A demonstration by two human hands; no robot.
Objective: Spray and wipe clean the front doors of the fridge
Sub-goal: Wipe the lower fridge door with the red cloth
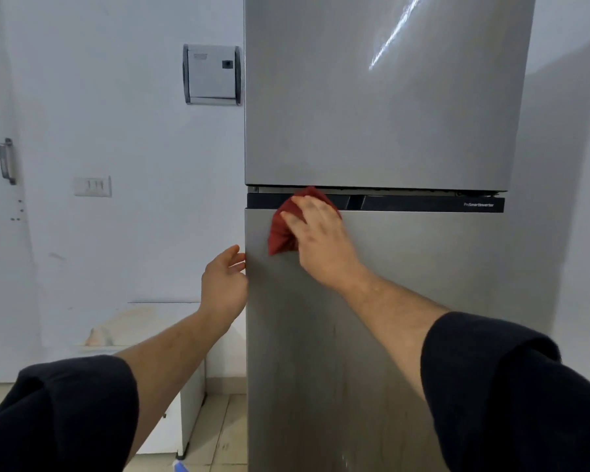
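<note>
Brushed grey steel fridge [389, 318] is standing upright against a white wall, long axis vertical, front facing the camera. It's filling the middle and right of the view. Two doors: upper door [372, 114] and lower door [423, 267], with one black strip [423, 203] running between them. Faint streaks are showing on the lower door, and glare is streaking across the upper. One red cloth [281, 229], bunched, is sitting at the lower door's top left, overlapping the strip. Two hands: right hand [317, 240] is pressing the cloth with fingers fairly straight, not curling round it. Left hand [222, 284] is touching the lower door's left edge, relaxed, holding nothing.
</note>
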